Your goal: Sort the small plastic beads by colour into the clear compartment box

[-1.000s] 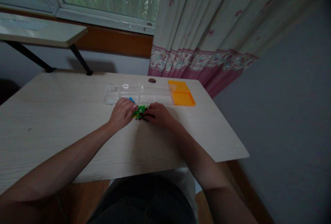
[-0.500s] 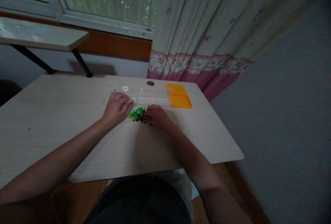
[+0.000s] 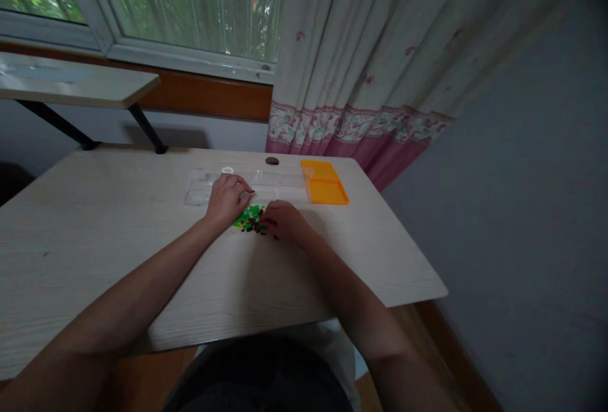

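Note:
A small pile of green, brown and yellow pieces (image 3: 249,217) lies on the pale wooden table. At its right side my right hand (image 3: 287,223) is closed, fingertips pinched together among the brown pieces; what they hold is too small to make out. My left hand (image 3: 227,199) hovers just above and left of the pile, over the front of a clear plastic compartment box (image 3: 289,193). Its thumb and forefinger pinch a tiny dark piece (image 3: 253,192). Part of the box is hidden behind this hand.
An orange tray (image 3: 327,191) adjoins the clear box on the right. Behind them a dark round grommet (image 3: 272,161) sits near the table's back edge. A raised shelf (image 3: 76,85) on black legs stands at the back left. A curtain (image 3: 361,82) hangs behind the table.
My left hand has moved right, nearer the pile; something blue showed at its fingers before, a tiny dark piece now. My right hand stays at the pile. The view has tilted up slightly.

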`<state>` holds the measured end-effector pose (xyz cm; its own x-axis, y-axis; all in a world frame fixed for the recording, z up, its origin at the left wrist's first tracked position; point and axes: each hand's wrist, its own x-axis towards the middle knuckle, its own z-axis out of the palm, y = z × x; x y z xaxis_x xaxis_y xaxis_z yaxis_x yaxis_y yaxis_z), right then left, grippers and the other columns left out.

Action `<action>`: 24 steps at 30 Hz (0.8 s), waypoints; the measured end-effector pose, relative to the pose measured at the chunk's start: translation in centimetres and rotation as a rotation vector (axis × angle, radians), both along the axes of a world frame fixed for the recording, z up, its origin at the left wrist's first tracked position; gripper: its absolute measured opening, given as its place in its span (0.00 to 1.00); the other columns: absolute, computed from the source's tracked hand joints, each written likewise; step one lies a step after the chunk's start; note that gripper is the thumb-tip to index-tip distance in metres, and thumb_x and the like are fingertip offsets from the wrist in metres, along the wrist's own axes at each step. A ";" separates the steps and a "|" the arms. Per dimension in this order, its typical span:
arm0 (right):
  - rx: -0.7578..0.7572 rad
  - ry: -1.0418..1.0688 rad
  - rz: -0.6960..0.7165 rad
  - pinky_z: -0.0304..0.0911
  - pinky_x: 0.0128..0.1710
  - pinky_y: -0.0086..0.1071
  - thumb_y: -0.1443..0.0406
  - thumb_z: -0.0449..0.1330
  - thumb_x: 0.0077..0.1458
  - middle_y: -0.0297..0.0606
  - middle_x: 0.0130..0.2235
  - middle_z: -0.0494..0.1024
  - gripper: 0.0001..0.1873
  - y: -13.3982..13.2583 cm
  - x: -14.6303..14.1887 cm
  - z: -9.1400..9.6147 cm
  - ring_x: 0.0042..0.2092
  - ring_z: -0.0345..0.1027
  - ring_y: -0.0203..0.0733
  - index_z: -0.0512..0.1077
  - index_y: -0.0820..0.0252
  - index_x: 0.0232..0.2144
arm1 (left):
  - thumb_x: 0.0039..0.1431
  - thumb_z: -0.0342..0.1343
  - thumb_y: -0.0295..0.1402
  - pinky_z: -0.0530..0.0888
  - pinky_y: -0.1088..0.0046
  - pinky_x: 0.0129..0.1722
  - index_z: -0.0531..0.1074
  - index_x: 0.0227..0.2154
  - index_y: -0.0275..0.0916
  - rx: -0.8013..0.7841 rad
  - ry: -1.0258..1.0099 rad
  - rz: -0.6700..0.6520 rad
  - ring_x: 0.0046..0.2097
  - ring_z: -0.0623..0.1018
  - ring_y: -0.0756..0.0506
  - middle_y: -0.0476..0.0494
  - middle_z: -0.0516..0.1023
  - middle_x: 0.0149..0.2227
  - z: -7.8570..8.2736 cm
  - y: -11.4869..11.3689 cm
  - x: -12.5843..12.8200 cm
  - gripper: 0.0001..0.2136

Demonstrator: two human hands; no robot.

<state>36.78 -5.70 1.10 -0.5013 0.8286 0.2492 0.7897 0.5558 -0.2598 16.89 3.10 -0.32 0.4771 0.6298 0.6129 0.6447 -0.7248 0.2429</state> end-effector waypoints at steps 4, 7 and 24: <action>-0.003 0.007 -0.002 0.62 0.45 0.32 0.69 0.63 0.58 0.41 0.36 0.78 0.05 0.0 0.1 0.2 0.41 0.70 0.41 0.80 0.62 0.35 | 0.63 0.56 0.38 0.68 0.54 0.50 0.80 0.37 0.41 -0.014 0.015 -0.016 0.49 0.69 0.37 0.40 0.77 0.42 -0.7 -0.1 0.2 0.10; 0.011 0.008 0.003 0.62 0.46 0.33 0.68 0.63 0.58 0.42 0.37 0.78 0.05 -0.2 0.0 0.5 0.41 0.70 0.41 0.80 0.61 0.36 | 0.64 0.55 0.39 0.68 0.55 0.49 0.80 0.37 0.41 -0.022 0.039 -0.052 0.49 0.70 0.37 0.40 0.77 0.42 -0.6 -0.4 0.4 0.10; -0.084 -0.134 -0.097 0.57 0.42 0.33 0.64 0.61 0.62 0.42 0.39 0.82 0.08 -0.8 -0.2 1.7 0.41 0.72 0.43 0.78 0.61 0.40 | 0.64 0.56 0.40 0.66 0.55 0.50 0.81 0.39 0.43 -0.054 0.097 -0.123 0.45 0.75 0.39 0.44 0.82 0.35 -1.1 -0.3 0.4 0.10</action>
<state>36.61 -6.51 2.80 -0.4421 0.8897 0.1137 0.8691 0.4563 -0.1909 17.28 2.79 -1.38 0.6082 0.5934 0.5272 0.5741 -0.7875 0.2241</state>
